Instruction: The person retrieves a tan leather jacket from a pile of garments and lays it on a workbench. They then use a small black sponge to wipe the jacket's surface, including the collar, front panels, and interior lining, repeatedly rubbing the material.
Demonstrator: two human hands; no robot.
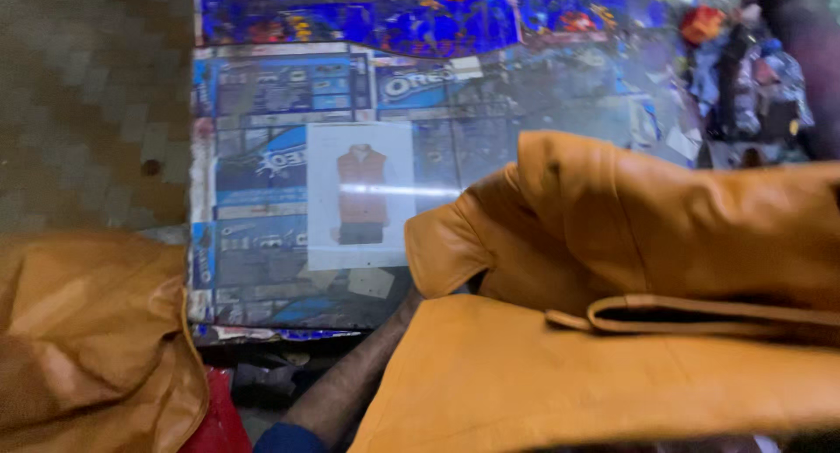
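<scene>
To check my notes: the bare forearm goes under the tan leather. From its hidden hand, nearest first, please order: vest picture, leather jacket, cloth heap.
1. Leather jacket, right, covering the end of the forearm.
2. Vest picture, table centre.
3. Cloth heap, far top right.

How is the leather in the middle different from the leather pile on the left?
The middle leather piece is lifted over the table on a forearm; the left leather pile lies crumpled beside the table. The middle piece shows a stitched strap; the left pile shows only folds. Both are tan-orange.
</scene>
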